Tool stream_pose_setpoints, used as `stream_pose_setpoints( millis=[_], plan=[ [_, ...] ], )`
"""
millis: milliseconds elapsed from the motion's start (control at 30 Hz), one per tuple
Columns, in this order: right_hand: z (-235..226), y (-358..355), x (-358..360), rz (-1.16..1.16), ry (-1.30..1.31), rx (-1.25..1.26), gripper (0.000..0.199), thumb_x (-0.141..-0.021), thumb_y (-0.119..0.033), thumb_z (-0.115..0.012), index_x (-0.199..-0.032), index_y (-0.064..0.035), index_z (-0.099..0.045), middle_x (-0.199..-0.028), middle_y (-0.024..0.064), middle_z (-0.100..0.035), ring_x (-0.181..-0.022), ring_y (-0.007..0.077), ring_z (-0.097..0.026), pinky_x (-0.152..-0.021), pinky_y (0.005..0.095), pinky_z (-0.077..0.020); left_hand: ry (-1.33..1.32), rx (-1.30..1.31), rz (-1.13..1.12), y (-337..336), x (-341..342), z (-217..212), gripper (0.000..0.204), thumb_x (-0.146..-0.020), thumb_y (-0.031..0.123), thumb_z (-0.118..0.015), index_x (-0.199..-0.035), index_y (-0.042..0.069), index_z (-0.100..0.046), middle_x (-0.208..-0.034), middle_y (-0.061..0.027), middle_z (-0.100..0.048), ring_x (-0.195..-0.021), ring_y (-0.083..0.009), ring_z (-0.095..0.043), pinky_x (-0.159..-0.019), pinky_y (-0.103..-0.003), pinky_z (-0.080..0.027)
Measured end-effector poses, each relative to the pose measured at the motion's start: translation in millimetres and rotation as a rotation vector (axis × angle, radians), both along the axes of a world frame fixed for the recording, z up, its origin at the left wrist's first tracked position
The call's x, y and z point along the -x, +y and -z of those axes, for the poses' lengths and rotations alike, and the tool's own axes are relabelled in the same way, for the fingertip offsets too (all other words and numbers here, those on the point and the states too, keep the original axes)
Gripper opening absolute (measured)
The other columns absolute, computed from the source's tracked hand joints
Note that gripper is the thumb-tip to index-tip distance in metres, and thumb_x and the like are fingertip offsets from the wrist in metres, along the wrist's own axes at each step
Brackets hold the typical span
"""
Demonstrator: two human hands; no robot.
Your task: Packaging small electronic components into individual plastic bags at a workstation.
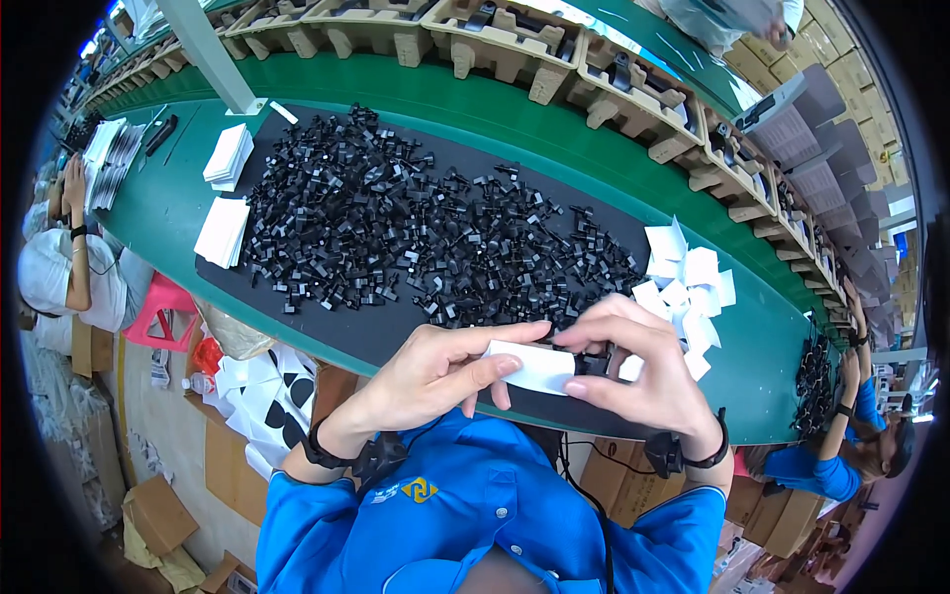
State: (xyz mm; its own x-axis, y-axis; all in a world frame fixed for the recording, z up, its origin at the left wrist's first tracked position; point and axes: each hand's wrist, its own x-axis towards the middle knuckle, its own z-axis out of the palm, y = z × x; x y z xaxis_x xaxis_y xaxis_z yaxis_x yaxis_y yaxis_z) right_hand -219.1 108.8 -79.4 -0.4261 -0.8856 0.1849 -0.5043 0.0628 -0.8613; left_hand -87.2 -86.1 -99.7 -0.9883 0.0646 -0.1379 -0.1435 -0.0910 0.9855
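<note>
Close to the table's near edge, my left hand [421, 381] pinches a small white paper card [534, 367] between thumb and fingers. The card's right end meets a small black plastic part [593, 362], which my right hand [648, 368] grips between thumb and fingertips. My right fingers partly cover that part, so its full shape is hidden. Just beyond both hands spreads a wide heap of small black plastic parts [426, 218] on a dark mat [332, 332]. Several loose white paper pieces [693, 287] lie scattered beyond my right hand.
Two stacks of white paper [230, 158] [222, 233] stand left of the heap. Moulded trays [505, 40] holding black items line the far side. An open box [332, 391] of white sheets and a pink stool [163, 312] are below left. Co-workers sit left and right.
</note>
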Motion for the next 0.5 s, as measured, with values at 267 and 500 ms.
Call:
stream_pose_setpoints(
  millis=[267,500],
  plan=[
    [22.3,-20.1,5.3,0.030,0.086,0.082,0.021,-0.068,-0.013,-0.080,-0.085,-0.0056,-0.071,-0.079,0.0030,-0.060,-0.070,0.0133,-0.052,-0.050,0.0219,-0.0372,0.019,0.154,-0.078,-0.8,3.8,3.7,0.039,-0.095,0.016,-0.051,-0.133,0.008,-0.048,-0.078,-0.0076,-0.069,-0.064,-0.0106,-0.066,-0.054,-0.022,-0.052],
    [35.5,-27.2,-7.4,0.133,0.275,0.288,0.019,-0.066,-0.013,-0.082,-0.079,-0.0045,-0.071,-0.072,0.0028,-0.060,-0.065,0.0138,-0.051,-0.053,0.0253,-0.0373,0.218,0.235,-0.080,1.4,9.3,16.6,0.030,-0.095,0.015,-0.046,-0.117,0.000,-0.060,-0.091,-0.0117,-0.070,-0.071,-0.0151,-0.068,-0.058,-0.024,-0.054]
  ],
)
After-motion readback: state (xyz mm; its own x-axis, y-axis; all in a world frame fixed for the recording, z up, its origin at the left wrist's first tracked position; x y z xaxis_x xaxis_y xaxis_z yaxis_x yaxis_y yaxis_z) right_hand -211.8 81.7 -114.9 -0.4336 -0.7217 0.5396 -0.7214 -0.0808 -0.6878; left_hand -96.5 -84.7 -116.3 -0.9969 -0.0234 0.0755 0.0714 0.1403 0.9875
